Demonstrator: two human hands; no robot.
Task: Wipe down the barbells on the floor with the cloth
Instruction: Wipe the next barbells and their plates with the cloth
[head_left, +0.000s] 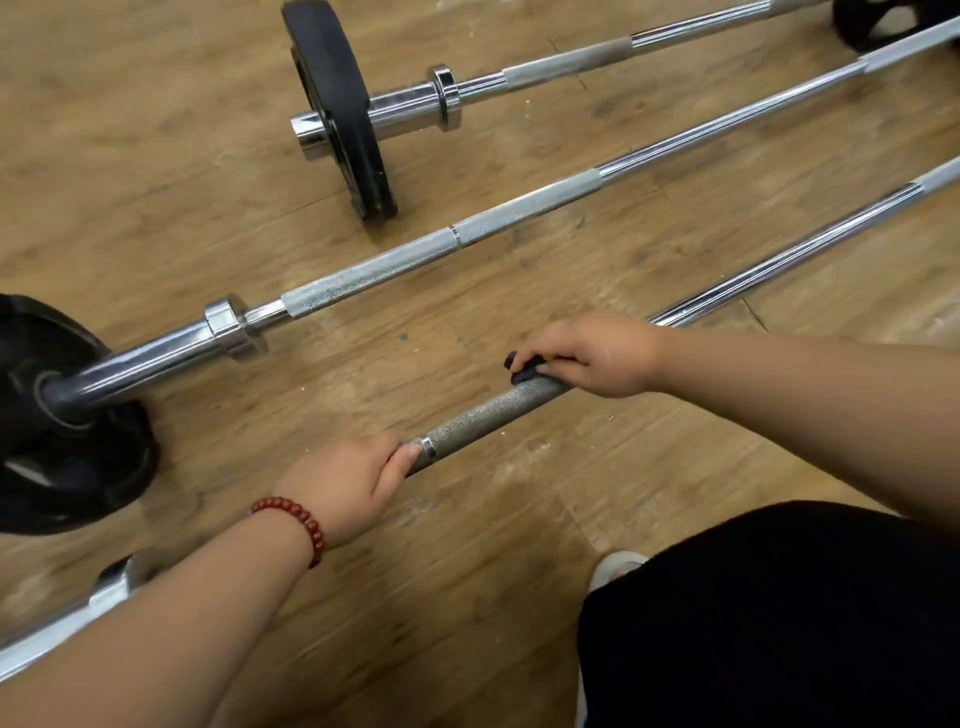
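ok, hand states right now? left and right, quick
Left hand: closed, gripping the nearest knurled steel barbell shaft.
Right hand: closed, pinching a small black cloth against that shaft.

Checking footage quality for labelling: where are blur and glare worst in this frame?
Head view: motion blur smears the floor; glare streaks the sleeve of the middle bar; the near bar is sharp between left hand and right hand, which holds the cloth.

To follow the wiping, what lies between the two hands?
Head view: only a bare knurled stretch of the nearest barbell, between the left hand and the right hand holding the cloth.
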